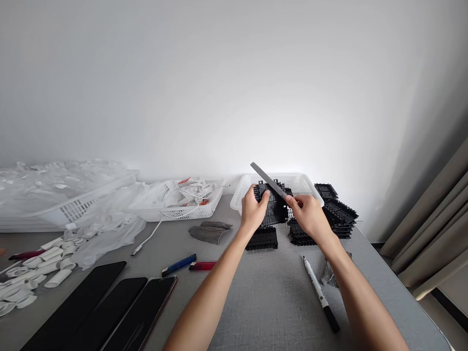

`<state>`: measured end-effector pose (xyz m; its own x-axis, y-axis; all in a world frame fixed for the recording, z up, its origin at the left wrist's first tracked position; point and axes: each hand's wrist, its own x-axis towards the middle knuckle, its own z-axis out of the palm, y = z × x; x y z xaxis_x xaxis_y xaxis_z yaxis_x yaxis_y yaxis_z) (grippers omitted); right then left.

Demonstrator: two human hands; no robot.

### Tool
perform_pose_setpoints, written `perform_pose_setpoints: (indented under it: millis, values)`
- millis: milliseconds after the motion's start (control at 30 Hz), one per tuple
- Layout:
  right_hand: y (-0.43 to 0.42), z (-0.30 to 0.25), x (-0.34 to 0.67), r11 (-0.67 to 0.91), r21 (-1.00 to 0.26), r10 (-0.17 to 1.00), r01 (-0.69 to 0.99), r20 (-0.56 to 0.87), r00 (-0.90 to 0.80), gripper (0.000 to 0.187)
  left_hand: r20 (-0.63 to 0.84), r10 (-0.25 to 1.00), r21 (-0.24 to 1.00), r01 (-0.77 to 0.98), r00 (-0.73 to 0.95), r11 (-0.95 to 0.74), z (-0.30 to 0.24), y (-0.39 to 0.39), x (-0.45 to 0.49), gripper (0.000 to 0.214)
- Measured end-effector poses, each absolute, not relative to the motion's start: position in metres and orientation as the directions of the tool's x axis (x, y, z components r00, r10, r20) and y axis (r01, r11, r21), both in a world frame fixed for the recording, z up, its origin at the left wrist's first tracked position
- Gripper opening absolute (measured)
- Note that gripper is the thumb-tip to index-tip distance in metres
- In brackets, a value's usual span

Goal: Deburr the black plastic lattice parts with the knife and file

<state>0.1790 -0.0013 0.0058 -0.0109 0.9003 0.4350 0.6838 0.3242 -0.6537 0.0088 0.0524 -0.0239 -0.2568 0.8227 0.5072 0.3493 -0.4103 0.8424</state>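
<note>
My left hand (253, 210) is closed around a black plastic part (273, 207), holding it up above the grey table (270, 297). My right hand (307, 214) grips a flat grey metal file (267, 180), whose blade slants up to the left across the top of the part. Below the hands lies another black part (262, 238). Stacks of the same black parts (338, 214) sit to the right.
A white basket (306, 184) stands behind the hands, and two more white baskets (175, 207) with plastic bags and cables sit at the left. On the table lie a black marker (321, 294), a blue lighter (179, 264), a red lighter (202, 265), three dark phones (109, 312), white tubes (40, 270) and a grey cloth (211, 232).
</note>
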Motion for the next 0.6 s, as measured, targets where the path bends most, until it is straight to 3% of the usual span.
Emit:
perform_pose_setpoints:
  millis: [133,400,600]
  values:
    - [-0.0015,0.0046,0.1812,0.26,-0.621,0.883,0.739,0.462,0.078,0.045,0.5,0.821,0.852,0.328,-0.275,-0.408,-0.0246,0.0548,0.0062,0.037]
    - [-0.0033,0.0084,0.1859,0.339,-0.655,0.87,0.675,0.491,0.041,0.052,0.531,0.806,0.834,0.33,-0.261,-0.442,-0.0229,0.0544,0.0049,0.033]
    - [0.0004,0.0064,0.1873,0.293,-0.791,0.931,0.537,0.364,0.028,0.056,0.542,0.796,0.83,0.318,-0.269,-0.457,-0.0227,0.0558,0.0034,0.035]
